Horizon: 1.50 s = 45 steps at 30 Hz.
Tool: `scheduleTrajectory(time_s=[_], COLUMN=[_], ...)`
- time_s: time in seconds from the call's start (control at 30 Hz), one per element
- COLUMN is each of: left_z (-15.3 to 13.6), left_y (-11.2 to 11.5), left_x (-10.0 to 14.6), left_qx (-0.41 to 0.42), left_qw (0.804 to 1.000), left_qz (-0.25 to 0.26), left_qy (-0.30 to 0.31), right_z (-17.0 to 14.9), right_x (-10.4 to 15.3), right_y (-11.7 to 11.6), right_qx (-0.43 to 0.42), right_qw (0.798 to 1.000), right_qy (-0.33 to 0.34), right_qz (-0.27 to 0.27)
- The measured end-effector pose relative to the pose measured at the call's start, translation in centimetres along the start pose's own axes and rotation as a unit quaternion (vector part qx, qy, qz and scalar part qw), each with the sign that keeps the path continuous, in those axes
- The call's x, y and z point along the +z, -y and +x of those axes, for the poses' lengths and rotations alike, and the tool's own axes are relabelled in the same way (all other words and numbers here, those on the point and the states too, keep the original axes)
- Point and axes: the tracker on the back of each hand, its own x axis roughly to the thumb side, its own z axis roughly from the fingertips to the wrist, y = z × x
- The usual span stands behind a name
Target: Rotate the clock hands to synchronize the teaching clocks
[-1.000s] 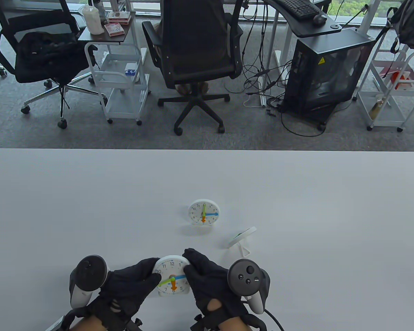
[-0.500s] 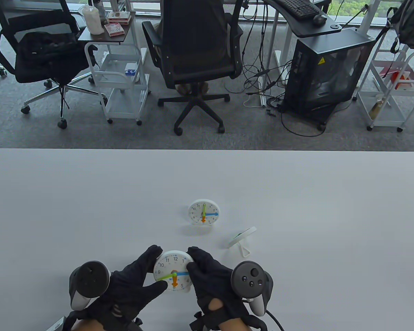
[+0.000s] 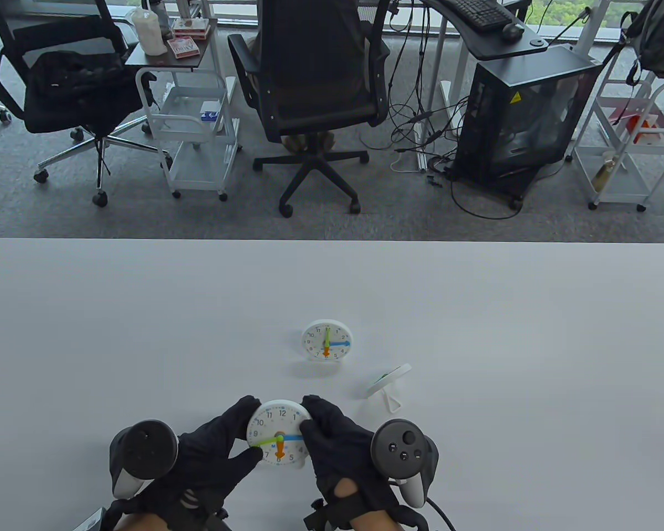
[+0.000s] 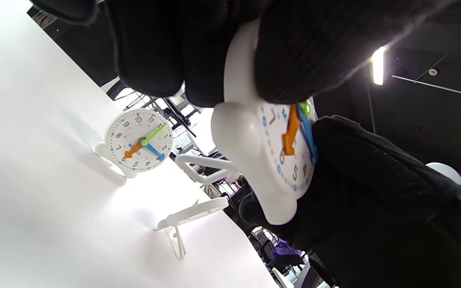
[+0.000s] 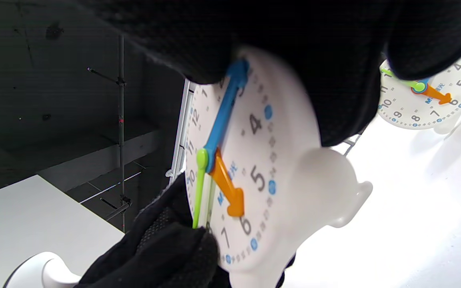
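I hold a white teaching clock (image 3: 278,434) just above the table's near edge. My left hand (image 3: 246,434) grips its left rim, and its thumb (image 3: 253,456) touches the tip of the green hand (image 3: 264,441). That hand points near 9, the blue hand at 3 and the orange at 6. My right hand (image 3: 310,417) grips the right rim. The clock also shows in the left wrist view (image 4: 270,160) and the right wrist view (image 5: 262,160). A second clock (image 3: 326,341) stands upright mid-table, with green at 12, blue at 3 and orange at 6.
A third white clock (image 3: 388,381) leans on its wire stand, face turned away, right of the standing one. The white table (image 3: 144,332) extends far to both sides. Office chairs, carts and a computer case stand on the floor beyond the far edge.
The held clock has moved slightly away from me. My left fingers have shifted to its top-left rim and the thumb to the green hand, which has turned a little from about 8 towards 9.
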Motion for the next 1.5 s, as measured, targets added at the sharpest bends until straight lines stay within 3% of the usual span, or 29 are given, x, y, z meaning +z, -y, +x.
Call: scheduleTrajectory(time_s=[1.5], left_z=[-0.29], left_y=[-0.52], left_x=[-0.11], left_qx=[0.019], left_qw=[0.999], left_qz=[0.011], left_qy=[-0.027], right_z=[0.06], right_x=[-0.21], right_y=[-0.89], right_qx=[0.024], right_qw=[0.999], right_qy=[0.008], right_qz=[0.042])
